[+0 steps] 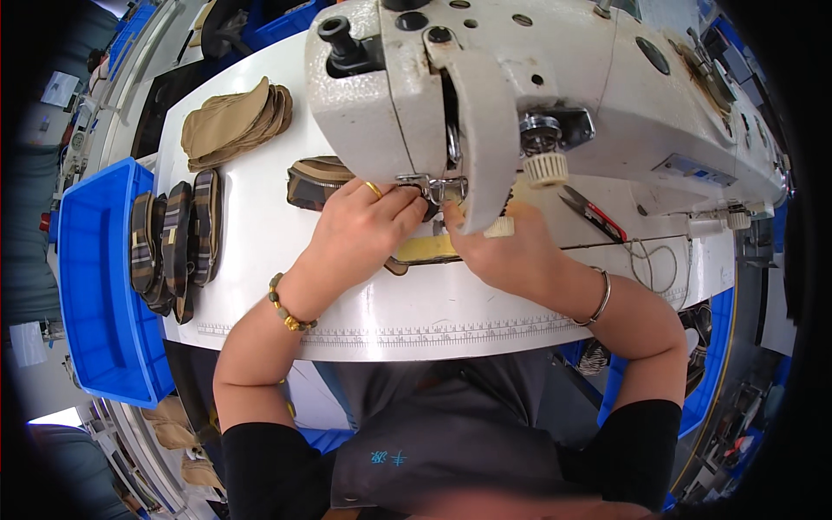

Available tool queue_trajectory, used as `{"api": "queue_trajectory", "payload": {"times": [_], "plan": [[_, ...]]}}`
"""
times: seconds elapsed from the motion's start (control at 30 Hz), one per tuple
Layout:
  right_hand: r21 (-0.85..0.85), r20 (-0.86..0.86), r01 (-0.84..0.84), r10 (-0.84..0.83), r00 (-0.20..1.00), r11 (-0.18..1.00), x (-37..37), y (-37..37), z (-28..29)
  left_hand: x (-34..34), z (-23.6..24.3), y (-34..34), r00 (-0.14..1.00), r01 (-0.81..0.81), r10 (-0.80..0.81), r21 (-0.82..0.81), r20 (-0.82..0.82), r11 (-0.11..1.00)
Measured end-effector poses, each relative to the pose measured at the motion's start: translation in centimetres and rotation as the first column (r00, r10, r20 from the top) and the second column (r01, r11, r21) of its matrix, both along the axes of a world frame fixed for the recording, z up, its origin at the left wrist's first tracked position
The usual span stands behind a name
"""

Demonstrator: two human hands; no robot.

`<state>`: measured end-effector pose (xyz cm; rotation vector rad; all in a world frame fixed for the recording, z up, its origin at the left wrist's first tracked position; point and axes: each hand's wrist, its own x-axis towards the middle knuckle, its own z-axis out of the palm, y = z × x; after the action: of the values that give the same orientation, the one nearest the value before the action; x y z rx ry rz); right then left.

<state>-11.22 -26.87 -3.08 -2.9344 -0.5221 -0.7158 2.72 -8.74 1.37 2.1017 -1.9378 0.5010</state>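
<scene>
fabric, dark [432,210], beneath sewing machine head [364,113]; left hand [351,230] curled, fingertips pinching it there; right hand [503,251] partly curled opposite, hold hidden by that head; apparently seam stitching, next calling for steady guiding.

You're in a sewing workshop: your white table [260,251] carries a sewing machine [572,74], a ruler scale [451,336] along the near edge, stacked cloth pieces [230,126] toward the far left corner, and a blue bin [100,277] stands by the left edge.

your zippered pouch [308,187]: dark brown, tan along top, lying partly behind your left hand [360,230], right end hidden.
</scene>
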Motion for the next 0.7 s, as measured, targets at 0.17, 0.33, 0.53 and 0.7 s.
{"api": "queue_trajectory", "payload": {"times": [0.17,0.33,0.53,0.7], "plan": [[0.024,0.078,0.042,-0.044,0.996,0.999,0.1,0.4,0.8,-0.4,-0.1,-0.3,0.999,0.020,-0.020,-0.013,0.031,1.000],[0.086,0.031,-0.028,0.025,0.999,0.996,0.2,-0.2,-0.1,-0.6,0.3,-0.4,0.998,0.014,-0.014,0.007,0.056,1.000],[0.130,-0.038,-0.006,0.011,0.999,0.992,0.0,0.2,1.6,0.0,-0.4,-0.6,0.998,-0.041,0.039,0.024,0.052,0.999],[0.107,0.023,0.000,-0.002,1.000,0.994,0.1,0.0,0.7,0.2,-0.5,-1.2,0.993,-0.109,0.104,0.088,0.055,0.990]]}}
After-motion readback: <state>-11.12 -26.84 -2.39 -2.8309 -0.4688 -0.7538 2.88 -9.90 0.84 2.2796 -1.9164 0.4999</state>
